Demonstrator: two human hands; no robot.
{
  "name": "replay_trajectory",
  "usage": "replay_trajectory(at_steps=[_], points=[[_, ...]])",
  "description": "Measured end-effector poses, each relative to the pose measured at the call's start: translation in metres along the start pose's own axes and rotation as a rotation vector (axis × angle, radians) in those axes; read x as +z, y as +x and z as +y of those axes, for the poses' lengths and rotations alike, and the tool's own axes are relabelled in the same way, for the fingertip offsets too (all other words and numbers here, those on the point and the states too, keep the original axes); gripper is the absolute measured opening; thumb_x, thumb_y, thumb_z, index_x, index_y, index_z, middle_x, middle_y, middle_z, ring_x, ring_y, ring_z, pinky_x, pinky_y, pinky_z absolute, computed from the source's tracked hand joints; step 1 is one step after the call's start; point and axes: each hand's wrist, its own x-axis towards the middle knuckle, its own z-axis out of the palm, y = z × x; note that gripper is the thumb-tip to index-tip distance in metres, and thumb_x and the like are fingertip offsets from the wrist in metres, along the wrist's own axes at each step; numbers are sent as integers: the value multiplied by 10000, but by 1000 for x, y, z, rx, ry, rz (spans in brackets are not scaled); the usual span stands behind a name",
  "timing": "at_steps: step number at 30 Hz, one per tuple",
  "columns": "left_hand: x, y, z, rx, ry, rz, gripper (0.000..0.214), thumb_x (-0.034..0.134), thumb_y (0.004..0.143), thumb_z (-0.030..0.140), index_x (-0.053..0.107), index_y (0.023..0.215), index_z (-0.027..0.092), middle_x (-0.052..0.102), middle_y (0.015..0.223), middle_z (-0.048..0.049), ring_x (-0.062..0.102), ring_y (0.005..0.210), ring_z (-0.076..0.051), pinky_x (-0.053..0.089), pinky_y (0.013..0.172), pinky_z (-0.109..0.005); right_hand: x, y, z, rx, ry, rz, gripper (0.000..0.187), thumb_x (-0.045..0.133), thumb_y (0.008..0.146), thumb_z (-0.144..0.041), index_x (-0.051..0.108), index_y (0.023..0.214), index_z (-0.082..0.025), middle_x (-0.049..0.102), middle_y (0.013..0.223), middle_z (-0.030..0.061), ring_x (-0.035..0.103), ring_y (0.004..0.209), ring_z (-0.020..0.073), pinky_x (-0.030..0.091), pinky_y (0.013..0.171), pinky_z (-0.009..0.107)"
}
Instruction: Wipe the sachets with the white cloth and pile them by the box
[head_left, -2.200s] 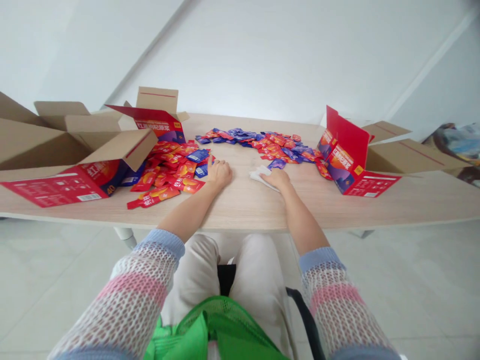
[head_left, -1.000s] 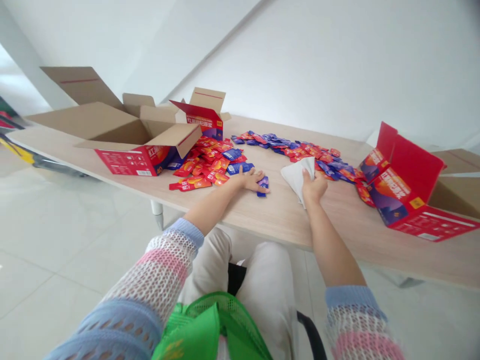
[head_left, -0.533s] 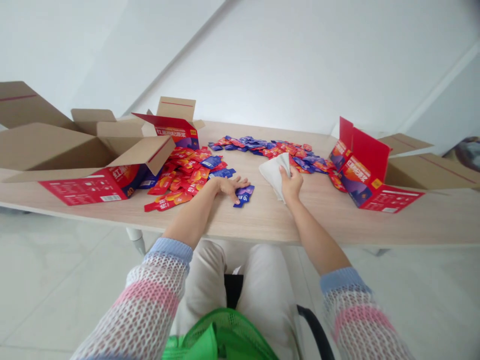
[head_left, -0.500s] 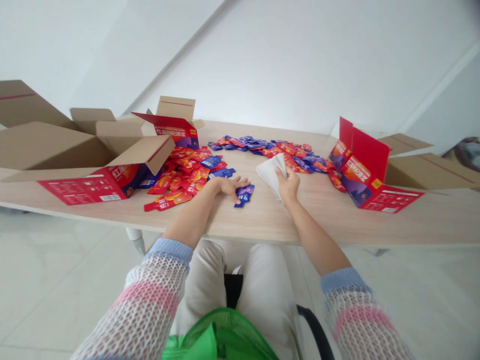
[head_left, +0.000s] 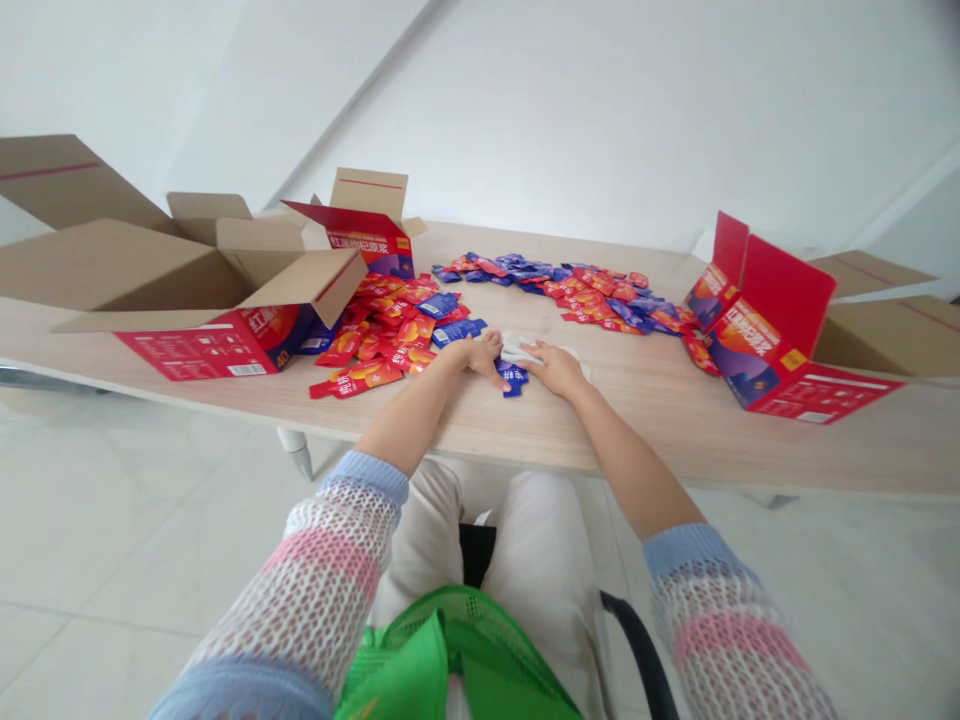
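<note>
My left hand (head_left: pixel 484 357) lies flat with fingers spread on a small blue sachet (head_left: pixel 514 378) near the front of the wooden table (head_left: pixel 615 425). My right hand (head_left: pixel 556 368) presses a white cloth (head_left: pixel 519 349) down onto the table just beside that sachet. A heap of red and blue sachets (head_left: pixel 390 325) lies to the left of my hands. Another spread of sachets (head_left: pixel 577 285) stretches across the back of the table.
An open red carton (head_left: pixel 225 320) lies on its side at the left, with a second one (head_left: pixel 360 235) behind it. Another open red carton (head_left: pixel 772 335) stands at the right. A green mesh bag (head_left: pixel 457 660) rests on my lap.
My right hand has lowered the white cloth from the air onto the table beside the blue sachet. My left hand stays on the sachet.
</note>
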Motion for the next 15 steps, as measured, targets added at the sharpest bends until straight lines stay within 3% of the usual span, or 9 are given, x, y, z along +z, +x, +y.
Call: replay_trajectory(at_steps=[4, 8, 12, 15], points=[[-4, -4, -2, 6, 5, -13, 1371, 674, 480, 699, -65, 1502, 163, -136, 1531, -140, -112, 1393, -344, 2, 1079, -580, 5, 12, 18, 136, -64, 69, 440, 465, 882, -532, 592, 1245, -318, 594, 1266, 58, 572, 1107, 257, 423, 923, 348], [-5, -7, -3, -22, -17, -3, 1406, 680, 463, 675, -95, 1489, 106, -147, 1524, -174, -100, 1397, -327, 21, 1110, -501, 2, 13, 36, 236, 40, 222, 423, 440, 891, -527, 645, 1173, -288, 696, 1056, 63, 622, 980, 255, 454, 837, 340], [-3, -5, -4, -126, -60, 69, 1461, 701, 411, 646, -86, 1467, 13, -80, 1523, -242, -57, 1397, -345, 74, 1127, -404, -8, 6, 50, 223, 237, 417, 495, 425, 883, -547, 649, 1166, -208, 691, 1062, 83, 628, 924, 259, 464, 822, 353], [-2, -5, -9, -60, -81, 82, 1372, 675, 450, 642, -6, 1486, 53, 7, 1540, -213, 34, 1404, -341, 72, 1127, -410, -13, 1, 44, 184, 358, 524, 546, 382, 896, -546, 628, 1195, -160, 680, 1090, 106, 629, 905, 259, 473, 816, 366]])
